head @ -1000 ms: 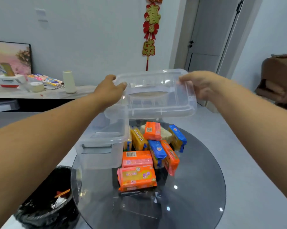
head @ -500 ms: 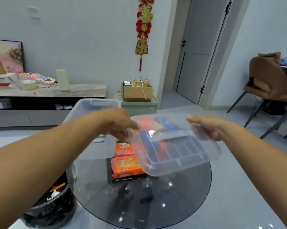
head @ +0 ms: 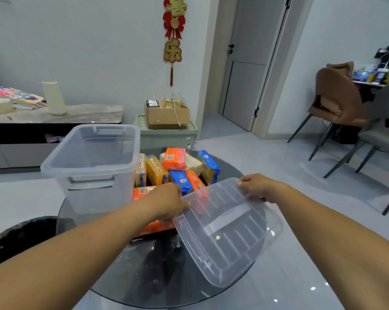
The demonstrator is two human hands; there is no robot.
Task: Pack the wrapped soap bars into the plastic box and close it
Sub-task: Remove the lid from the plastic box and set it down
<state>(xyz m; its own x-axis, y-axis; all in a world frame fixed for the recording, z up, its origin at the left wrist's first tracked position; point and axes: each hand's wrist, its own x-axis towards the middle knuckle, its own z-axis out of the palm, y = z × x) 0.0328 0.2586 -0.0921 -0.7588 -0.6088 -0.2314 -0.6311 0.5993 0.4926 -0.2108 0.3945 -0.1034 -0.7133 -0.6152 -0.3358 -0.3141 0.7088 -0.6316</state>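
The plastic box (head: 92,166) stands upright on the left part of the round dark glass worktop (head: 144,276). It is open at the top, and no bars show through its clear walls. Its near wall carries a moulded handle recess.

The wrapped soap bars (head: 177,171) lie in a loose pile on the worktop, just right of the box and touching one another. Visible wrappers are orange, blue and yellow; one pale bar sits at the far side of the pile. One yellow bar leans against the right wall of the box. An orange bar at the near side is partly hidden by the left forearm.

The clear lid (head: 224,231) is off the box and held over the right near part of the worktop, tilted, its far edge higher than its near edge. Whether the near edge touches the glass cannot be told. The left hand (head: 166,202) grips the lid's left far corner, fingers closed on the rim. The right hand (head: 258,186) grips the right far corner in the same way.

The lid overhangs the right edge of the worktop. The near centre of the glass is bare. A black bin (head: 16,240) stands below the left edge. Open floor lies to the right, with chairs (head: 336,104) well apart.
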